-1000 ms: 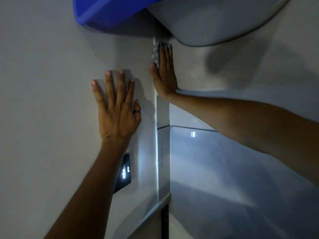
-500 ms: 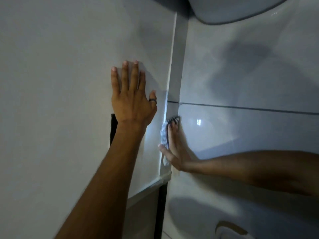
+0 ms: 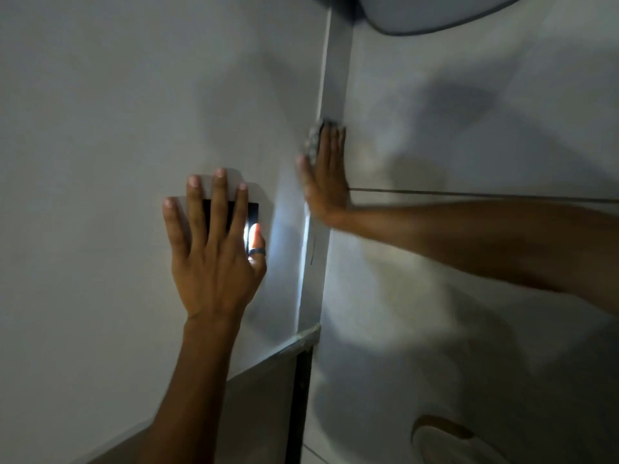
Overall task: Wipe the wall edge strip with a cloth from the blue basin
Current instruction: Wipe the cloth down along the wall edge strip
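Right hand (image 3: 326, 175): fingers straight, pressing the cloth (image 3: 313, 139) flat onto the wall edge strip (image 3: 335, 68), just above the tile joint (image 3: 469, 194) right of the strip. Left hand (image 3: 214, 242): spread flat and empty, left of the strip, over a lit black panel (image 3: 253, 212).

Step, as judged: wiping stroke under way. The next move calls for steady pressure along the strip, with the cloth kept under the fingers.

Versus 0.5 s ago: the cloth is higher on the strip and the left hand is lower. The blue basin is not in view.

Left hand (image 3: 214, 262) flat; right hand (image 3: 326, 175) flat
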